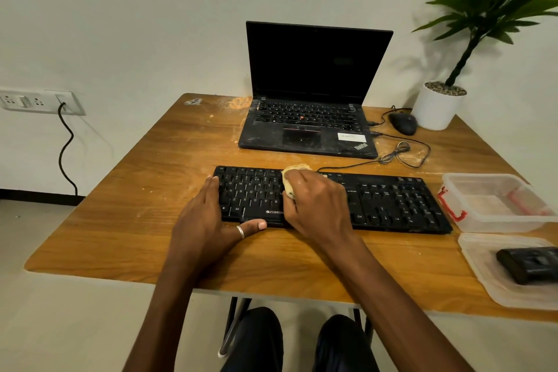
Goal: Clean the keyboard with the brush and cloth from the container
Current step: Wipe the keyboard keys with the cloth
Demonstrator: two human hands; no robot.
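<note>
The right hand covers most of the cloth and the middle keys of the keyboard. At three o'clock the container, and at four o'clock the lid with a black object, are cut off. The laptop sticker is unreadable.

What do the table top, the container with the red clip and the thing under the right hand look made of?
Table top: wood or wood-look laminate, grain lines, dull sheen. Container: translucent plastic, see-through walls, red clip. Cloth under the right hand: soft yellowish fabric, probably, since it bunches up.
</note>
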